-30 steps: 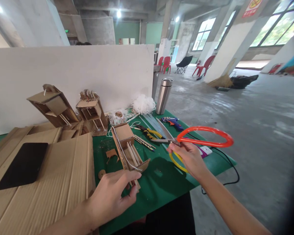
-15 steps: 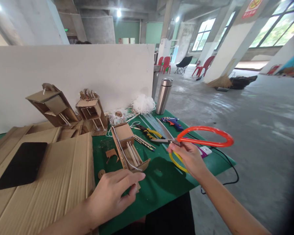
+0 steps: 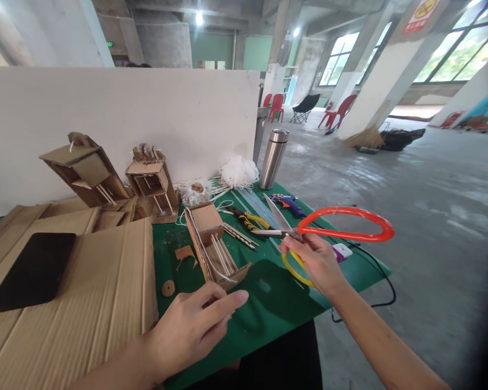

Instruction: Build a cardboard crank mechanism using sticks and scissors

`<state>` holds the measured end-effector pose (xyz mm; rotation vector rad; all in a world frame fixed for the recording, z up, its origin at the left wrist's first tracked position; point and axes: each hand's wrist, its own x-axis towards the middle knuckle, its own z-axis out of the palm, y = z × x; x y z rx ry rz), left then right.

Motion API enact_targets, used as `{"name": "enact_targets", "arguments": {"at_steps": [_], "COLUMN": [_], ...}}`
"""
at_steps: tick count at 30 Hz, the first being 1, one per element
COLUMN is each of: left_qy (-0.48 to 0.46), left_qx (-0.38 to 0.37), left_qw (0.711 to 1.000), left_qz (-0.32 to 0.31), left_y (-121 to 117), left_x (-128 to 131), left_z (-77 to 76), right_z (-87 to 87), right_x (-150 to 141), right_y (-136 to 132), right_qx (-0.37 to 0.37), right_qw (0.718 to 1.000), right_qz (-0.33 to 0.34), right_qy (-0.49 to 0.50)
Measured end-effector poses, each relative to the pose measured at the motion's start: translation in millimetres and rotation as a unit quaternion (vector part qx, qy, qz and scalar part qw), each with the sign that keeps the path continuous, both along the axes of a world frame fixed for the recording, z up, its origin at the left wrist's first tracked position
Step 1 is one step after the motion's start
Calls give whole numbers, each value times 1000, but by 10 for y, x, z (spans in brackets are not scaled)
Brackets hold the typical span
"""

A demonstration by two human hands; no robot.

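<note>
My right hand grips a pair of scissors with one orange-red and one yellow handle loop. The blades are spread apart and point left, above the table. My left hand is closed, its index finger stretched forward and the other fingers curled under; what they may hold is hidden. Just beyond it lies an open cardboard box with several thin sticks inside and a white cord along its side. A small cardboard disc and a cut cardboard scrap lie left of the box.
Pliers, a glue gun and a steel flask stand or lie behind the scissors. White string is heaped near the white board. Cardboard sheets with a black tablet-like slab cover the left side.
My left hand has shifted slightly right and rolled over, its index finger reaching further out. The small cardboard piece seen by its fingers is now hidden. The right hand keeps the scissors spread.
</note>
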<state>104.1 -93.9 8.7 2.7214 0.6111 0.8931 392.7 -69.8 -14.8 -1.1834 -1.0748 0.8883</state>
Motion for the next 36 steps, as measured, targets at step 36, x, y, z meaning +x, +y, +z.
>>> {"name": "enact_targets", "arguments": {"at_steps": [36], "left_qy": [-10], "left_qx": [91], "left_qw": [996], "left_qz": [7], "left_y": [45], "left_x": [55], "left_z": [-147], "right_z": [-18], "right_x": [-16], "right_y": [16], "right_qx": [-2], "right_qw": [1000], "right_qz": [13], "right_qy": [-1]}}
